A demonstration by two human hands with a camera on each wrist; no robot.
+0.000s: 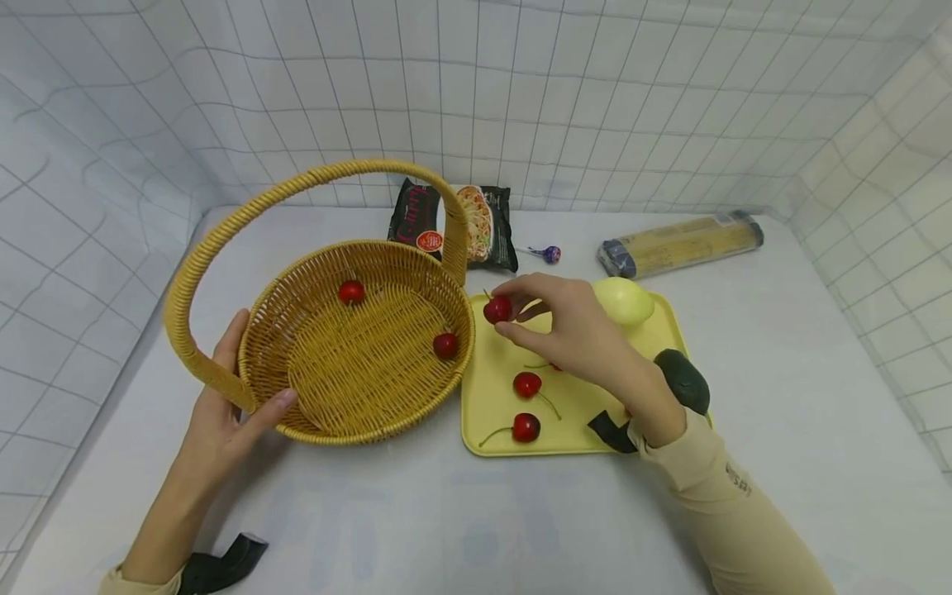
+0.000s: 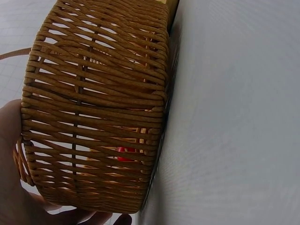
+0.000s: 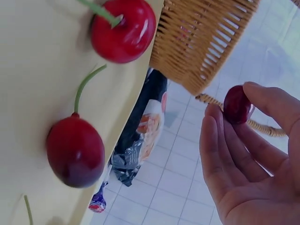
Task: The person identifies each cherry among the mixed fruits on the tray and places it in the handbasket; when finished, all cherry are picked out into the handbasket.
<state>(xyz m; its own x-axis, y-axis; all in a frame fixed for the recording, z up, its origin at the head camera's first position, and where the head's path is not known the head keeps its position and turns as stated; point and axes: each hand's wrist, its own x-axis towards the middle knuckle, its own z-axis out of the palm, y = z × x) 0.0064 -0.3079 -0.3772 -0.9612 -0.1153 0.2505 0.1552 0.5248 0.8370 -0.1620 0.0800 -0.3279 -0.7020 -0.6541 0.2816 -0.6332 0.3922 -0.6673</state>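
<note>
My left hand grips the left side of a wicker basket, thumb over the rim and fingers along the outside wall. Inside the basket lie two cherries, one toward the back and one at the right. Between thumb and fingertips my right hand pinches a dark red cherry, held above the left edge of a yellow tray. More cherries with green stems rest on that tray, among them a cherry and a cherry below the right hand.
A yellow lemon-like fruit and a dark green avocado-like fruit are on the tray's right side. Behind stand a black noodle packet, a lollipop and a long pack of pasta. The basket's tall handle arches over it.
</note>
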